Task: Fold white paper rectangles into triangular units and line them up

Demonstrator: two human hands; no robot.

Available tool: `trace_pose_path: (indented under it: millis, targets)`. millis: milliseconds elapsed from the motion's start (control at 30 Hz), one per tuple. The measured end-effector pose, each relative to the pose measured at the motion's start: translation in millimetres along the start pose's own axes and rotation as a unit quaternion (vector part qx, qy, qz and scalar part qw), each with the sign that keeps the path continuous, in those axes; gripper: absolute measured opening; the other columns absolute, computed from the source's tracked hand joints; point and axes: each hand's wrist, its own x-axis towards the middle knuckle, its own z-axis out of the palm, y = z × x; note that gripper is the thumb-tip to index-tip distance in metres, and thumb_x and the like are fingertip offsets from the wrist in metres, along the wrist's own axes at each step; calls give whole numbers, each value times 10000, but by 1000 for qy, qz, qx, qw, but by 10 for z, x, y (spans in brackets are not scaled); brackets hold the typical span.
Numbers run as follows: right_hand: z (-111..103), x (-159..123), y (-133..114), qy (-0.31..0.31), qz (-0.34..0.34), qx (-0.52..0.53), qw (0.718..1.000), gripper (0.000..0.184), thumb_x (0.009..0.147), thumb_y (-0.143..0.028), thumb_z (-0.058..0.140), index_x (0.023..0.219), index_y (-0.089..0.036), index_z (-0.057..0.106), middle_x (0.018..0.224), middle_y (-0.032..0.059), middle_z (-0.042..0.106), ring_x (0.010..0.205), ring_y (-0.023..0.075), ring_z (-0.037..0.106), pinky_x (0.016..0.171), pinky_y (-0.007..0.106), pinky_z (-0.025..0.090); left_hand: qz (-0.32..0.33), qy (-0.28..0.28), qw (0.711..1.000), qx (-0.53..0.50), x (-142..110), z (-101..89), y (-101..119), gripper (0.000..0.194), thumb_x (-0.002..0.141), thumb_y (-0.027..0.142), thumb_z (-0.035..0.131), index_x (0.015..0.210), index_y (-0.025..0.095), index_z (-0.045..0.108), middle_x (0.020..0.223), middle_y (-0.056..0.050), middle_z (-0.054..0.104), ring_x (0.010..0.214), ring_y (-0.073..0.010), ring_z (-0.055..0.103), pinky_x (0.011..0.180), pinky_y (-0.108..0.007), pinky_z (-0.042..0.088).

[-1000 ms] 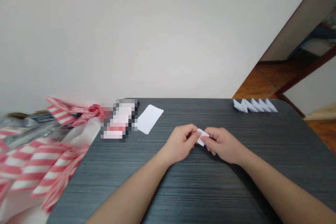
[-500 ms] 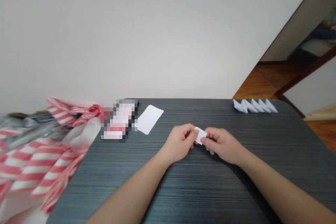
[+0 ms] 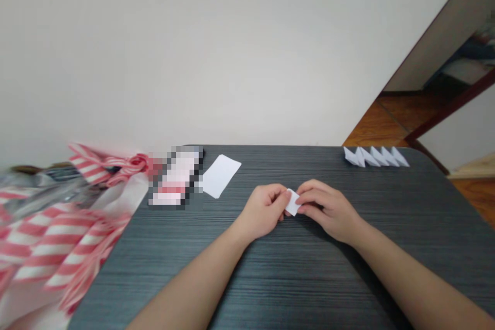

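A small folded rectangle of white paper [image 3: 293, 202] stands slightly tilted. The left hand [image 3: 263, 210] and right hand [image 3: 328, 210] pinch it, both grips pressed together.

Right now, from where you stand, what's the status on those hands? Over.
Left hand and right hand both pinching a small folded white paper piece. Loose white paper rectangle ahead left. Row of folded paper triangles far right.

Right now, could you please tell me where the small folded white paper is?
The small folded white paper is pinched between the left hand and right hand, near the centre of the head view, over the dark grey table.
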Motion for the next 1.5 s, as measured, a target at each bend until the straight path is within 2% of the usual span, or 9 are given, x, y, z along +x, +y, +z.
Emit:
trace_pose_path:
  millis: [167,300,433,567,700,933,1067,1267,1500]
  targets:
    - [28,4,-4,9,-4,-11,1000,113,957,-200,540,880,-221,621,910,61,631,839,182,611,755,311,495,20,-32,998,45,7,-27,-13,347,928,396,499,715,155,632,609,-8,637,512,-107,540,506,-208,398]
    - [36,21,-33,29,31,-13,999,134,957,-158,501,849,-215,556,851,48,599,802,178,579,738,313,470,39,-46,996,67,5,-36,17,385,957,396,462,716,152,639,617,-8,638,529,-108,549,536,-212,407]
    - [30,35,-60,47,54,-20,997,144,956,-152,487,828,-213,517,819,36,572,761,168,550,707,303,448,62,-53,996,46,-8,-26,42,387,971,371,435,737,147,647,603,4,602,535,-102,532,548,-211,407]
    - [32,36,-64,53,56,-19,997,153,956,-139,475,825,-213,505,817,35,564,755,168,540,702,302,442,59,-62,996,28,-17,-13,27,215,901,333,568,829,149,653,703,-3,638,585,-106,537,545,-206,402]
    - [35,28,-41,56,39,-13,998,148,957,-129,475,844,-213,521,839,39,569,774,168,547,714,303,449,50,-55,997,17,-11,-25,28,307,954,362,481,809,150,649,677,1,626,557,-96,525,558,-208,412]
    - [32,0,11,16,-20,6,1000,60,935,-193,596,976,-221,629,991,68,596,871,173,600,762,302,499,19,-20,999,30,4,-36,12,327,939,396,508,744,158,619,547,31,557,496,-91,493,519,-197,375]
    - [50,-18,29,10,-46,3,999,148,919,-184,629,1047,-239,681,1036,72,597,926,176,619,801,304,509,19,-18,999,31,-6,-25,4,345,940,404,502,726,156,612,532,34,546,483,-87,473,506,-194,361]
    - [36,-15,28,5,-31,1,999,105,910,-182,644,956,-231,725,990,62,597,866,164,617,742,287,499,13,-14,996,88,-20,-24,32,378,946,381,482,662,155,588,523,26,551,482,-87,462,487,-197,335]
    - [3,-21,41,-40,-8,21,999,113,911,-172,638,946,-213,737,1007,65,570,893,167,598,775,292,483,14,-24,995,98,-21,-31,34,382,949,360,469,645,154,574,520,23,558,483,-88,461,488,-199,339]
